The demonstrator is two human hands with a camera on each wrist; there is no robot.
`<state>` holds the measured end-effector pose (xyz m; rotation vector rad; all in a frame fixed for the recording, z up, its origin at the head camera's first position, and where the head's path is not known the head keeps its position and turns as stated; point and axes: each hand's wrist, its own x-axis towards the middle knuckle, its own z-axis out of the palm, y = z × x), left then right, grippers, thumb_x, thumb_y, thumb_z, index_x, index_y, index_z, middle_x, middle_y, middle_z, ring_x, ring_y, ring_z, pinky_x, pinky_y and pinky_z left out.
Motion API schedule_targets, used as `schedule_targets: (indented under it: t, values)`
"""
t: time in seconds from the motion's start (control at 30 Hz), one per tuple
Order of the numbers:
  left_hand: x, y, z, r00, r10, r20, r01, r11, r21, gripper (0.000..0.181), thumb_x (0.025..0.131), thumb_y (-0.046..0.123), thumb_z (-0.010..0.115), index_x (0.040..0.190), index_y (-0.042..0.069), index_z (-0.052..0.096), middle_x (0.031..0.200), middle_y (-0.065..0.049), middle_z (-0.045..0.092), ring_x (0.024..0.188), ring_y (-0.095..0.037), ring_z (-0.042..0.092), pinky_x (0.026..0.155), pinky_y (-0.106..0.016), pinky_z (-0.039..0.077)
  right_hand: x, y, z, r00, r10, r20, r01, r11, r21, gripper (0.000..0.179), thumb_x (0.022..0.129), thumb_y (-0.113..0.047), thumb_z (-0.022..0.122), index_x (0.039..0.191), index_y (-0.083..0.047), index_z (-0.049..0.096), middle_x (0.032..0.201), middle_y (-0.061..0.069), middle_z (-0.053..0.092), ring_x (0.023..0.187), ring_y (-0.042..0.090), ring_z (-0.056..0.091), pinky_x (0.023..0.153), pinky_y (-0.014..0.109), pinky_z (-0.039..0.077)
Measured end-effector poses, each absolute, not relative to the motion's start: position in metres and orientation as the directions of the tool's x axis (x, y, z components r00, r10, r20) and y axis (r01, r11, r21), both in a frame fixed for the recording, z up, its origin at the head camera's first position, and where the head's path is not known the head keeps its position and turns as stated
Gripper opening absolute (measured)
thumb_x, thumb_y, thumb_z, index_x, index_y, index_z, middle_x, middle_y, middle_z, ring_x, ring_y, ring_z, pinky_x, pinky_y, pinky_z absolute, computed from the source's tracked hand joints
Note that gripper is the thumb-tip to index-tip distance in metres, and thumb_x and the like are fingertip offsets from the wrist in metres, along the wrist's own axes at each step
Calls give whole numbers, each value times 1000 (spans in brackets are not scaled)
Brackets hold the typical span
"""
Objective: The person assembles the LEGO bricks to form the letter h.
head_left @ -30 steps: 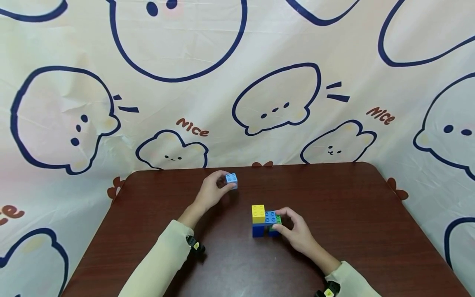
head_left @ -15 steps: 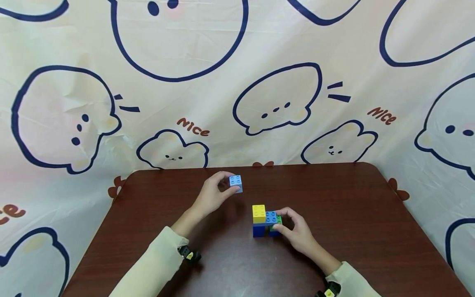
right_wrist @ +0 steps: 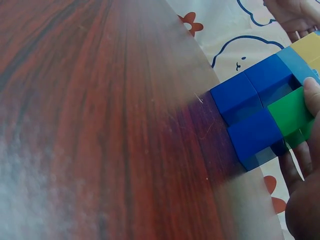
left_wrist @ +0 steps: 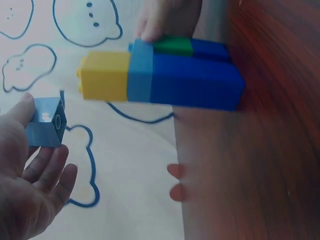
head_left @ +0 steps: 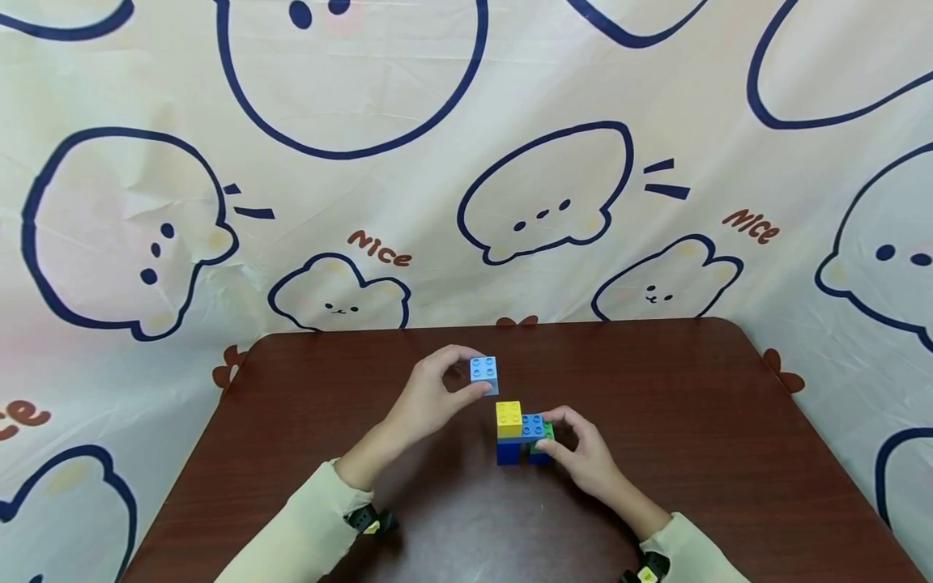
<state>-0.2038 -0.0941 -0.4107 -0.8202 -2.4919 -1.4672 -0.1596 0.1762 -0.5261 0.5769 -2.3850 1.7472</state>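
Observation:
My left hand [head_left: 430,395] pinches a light blue toy brick [head_left: 484,375] between thumb and fingers, held in the air up and to the left of the built bricks. In the left wrist view the hollow underside of that light blue brick [left_wrist: 47,121] faces the yellow brick [left_wrist: 105,76]. The brick structure stands on the table: dark blue bricks [right_wrist: 250,95] below, a blue brick [head_left: 533,426] across them, the yellow brick on top at the left, a green brick [right_wrist: 291,112] at the right. My right hand [head_left: 586,457] grips the structure's right end.
The brown wooden table [head_left: 291,453] reaches back to a pale cloth [head_left: 430,202] printed with cartoon outlines. Each wrist wears a small black camera, such as the left wrist camera [head_left: 370,520].
My left hand has carried the light blue brick right and nearer, closer to the yellow brick. The right hand and the structure have stayed in place.

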Motion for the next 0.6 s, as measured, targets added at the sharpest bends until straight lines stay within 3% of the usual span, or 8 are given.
schedule_targets:
  t: [0.27,0.5,0.6]
  values:
    - [-191,-82,-409,-827,401,393,542,386,746,36,86,19,84,118,13,68,110,5,68,94,-16,62,84,-32,57,-160,175,-526,-912,-230,340,-391,234,-890,25,92,-4,74,115,-9,65,108,5,68,91,14,61,78,27,54]
    - [-187,-75,-417,-818,437,374,542,366,757,33,87,21,84,115,12,68,105,4,68,92,-23,63,81,-38,59,-161,175,-526,-917,-227,327,-380,255,-889,28,91,4,72,116,-4,64,109,9,68,90,17,62,77,30,54]
    - [-186,-73,-421,-809,456,371,551,368,749,33,87,23,83,115,12,68,105,4,68,90,-19,63,81,-38,59,-159,173,-522,-917,-233,325,-381,265,-886,27,90,5,72,115,-2,63,109,10,67,91,19,62,77,32,54]
